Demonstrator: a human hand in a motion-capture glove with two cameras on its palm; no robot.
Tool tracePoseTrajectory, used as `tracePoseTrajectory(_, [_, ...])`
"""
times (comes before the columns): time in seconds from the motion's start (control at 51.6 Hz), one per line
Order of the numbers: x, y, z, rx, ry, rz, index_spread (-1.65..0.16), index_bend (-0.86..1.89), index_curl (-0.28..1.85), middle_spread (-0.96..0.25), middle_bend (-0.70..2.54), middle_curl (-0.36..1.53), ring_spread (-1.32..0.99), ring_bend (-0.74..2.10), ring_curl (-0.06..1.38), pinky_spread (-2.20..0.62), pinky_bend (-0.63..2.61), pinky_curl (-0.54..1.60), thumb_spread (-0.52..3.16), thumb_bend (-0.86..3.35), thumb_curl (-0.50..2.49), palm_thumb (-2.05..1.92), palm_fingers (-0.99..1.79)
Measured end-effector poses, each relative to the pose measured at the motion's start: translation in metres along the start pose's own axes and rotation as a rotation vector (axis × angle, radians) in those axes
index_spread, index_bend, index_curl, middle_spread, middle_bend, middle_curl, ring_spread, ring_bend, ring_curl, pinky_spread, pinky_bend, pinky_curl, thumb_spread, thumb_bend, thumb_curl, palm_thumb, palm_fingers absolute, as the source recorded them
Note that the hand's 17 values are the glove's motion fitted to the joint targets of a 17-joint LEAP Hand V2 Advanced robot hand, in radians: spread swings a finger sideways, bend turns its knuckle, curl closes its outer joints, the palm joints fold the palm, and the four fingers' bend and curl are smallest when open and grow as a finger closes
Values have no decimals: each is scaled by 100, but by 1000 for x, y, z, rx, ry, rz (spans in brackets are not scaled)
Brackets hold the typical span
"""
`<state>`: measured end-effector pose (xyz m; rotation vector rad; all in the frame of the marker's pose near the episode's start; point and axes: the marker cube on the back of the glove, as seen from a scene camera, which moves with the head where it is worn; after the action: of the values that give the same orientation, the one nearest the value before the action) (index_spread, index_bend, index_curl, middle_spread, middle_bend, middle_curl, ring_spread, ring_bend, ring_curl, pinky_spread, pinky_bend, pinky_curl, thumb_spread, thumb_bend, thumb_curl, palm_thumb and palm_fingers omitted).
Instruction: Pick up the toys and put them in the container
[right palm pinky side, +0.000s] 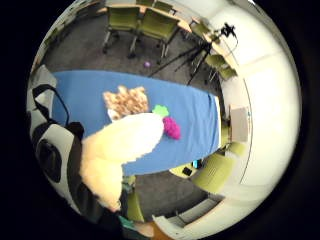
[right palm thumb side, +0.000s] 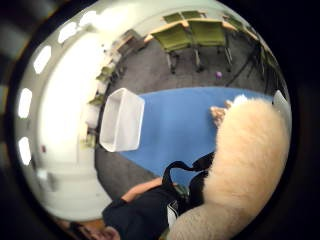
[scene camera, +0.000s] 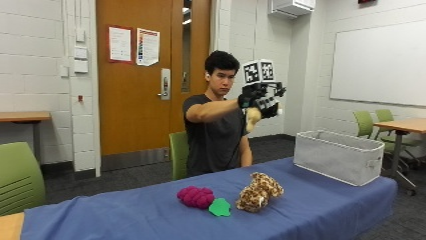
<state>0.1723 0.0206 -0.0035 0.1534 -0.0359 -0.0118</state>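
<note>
Gloved right hand (scene camera: 261, 100) is raised at head height in the upper centre of the frame, fingers grasping a cream plush toy (scene camera: 252, 119). 2 toys are seen lower centre on the blue tabletop (scene camera: 133, 215): a magenta plush (scene camera: 196, 196) and a spotted plush (scene camera: 259, 191). At right sits the grey container (scene camera: 337, 156).

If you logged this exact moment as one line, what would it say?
gloved right hand: raised, grips fluffy cream plush toy | grey fabric container: on blue table | spotted plush toy, magenta-green plush toy: on table
</note>
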Motion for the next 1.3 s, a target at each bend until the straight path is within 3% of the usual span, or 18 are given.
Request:
tracePoseTrajectory(0.155, [-162, -43, -37, 54, -6, -259, -28, 74, 87, -33, 106, 69, -37, 128, 57, -47, 77, 44, 61, 12, 94, 49, 124])
tracePoseTrajectory(0.291, [-299, -52, -49, 29, -215, -441, -27, 75, 87, -32, 107, 69, -36, 129, 57, -47, 78, 44, 59, 12, 99, 48, 123])
tracePoseTrajectory(0.388, [-344, -70, -29, 61, -65, -546, -26, 75, 87, -32, 107, 69, -36, 129, 56, -47, 78, 44, 58, 12, 102, 47, 123])
tracePoseTrajectory(0.524, [-331, -106, -3, 28, -201, -651, -25, 75, 87, -32, 108, 69, -36, 130, 56, -47, 79, 44, 58, 12, 107, 47, 122])
tracePoseTrajectory(0.64, [-370, -104, 10, -44, -332, -584, -25, 77, 88, -31, 109, 69, -37, 126, 55, -47, 79, 44, 58, 12, 111, 46, 121])
tracePoseTrajectory(0.795, [-353, -108, 47, -139, 10, -604, -25, 73, 87, -32, 107, 67, -37, 123, 53, -46, 77, 42, 60, 9, 115, 42, 110])
tracePoseTrajectory(0.834, [-350, -106, 49, -165, 28, -625, -26, 61, 86, -33, 102, 66, -38, 123, 53, -46, 82, 43, 63, 7, 114, 40, 97])
tracePoseTrajectory(0.853, [-349, -106, 49, -171, 24, -625, -27, 42, 81, -33, 99, 65, -39, 124, 53, -41, 70, 40, 80, -6, 104, 18, 52])
tracePoseTrajectory(0.873, [-348, -106, 49, -170, 19, -618, -25, 41, 86, -32, 94, 65, -38, 120, 55, -38, 72, 46, 84, -10, 99, 10, 24])
tracePoseTrajectory(0.95, [-334, -112, 49, -132, 68, -578, -25, 24, 77, -25, 70, 56, -33, 89, 47, -29, 85, 48, 90, -14, 85, -9, -29])
tracePoseTrajectory(1.125, [-293, -118, 35, -72, 124, -615, -23, 14, 58, -17, 47, 46, -28, 55, 29, -17, 76, 38, 95, -13, 63, -16, -18])
tracePoseTrajectory(1.222, [-353, -85, 6, -80, -13, -436, -22, 14, 54, -15, 42, 44, -26, 49, 27, -14, 73, 37, 94, -14, 53, -18, -13])
tracePoseTrajectory(1.299, [-347, -68, -17, -127, -177, -389, -22, 14, 52, -14, 39, 43, -27, 47, 27, -12, 70, 35, 94, -14, 46, -18, -10])
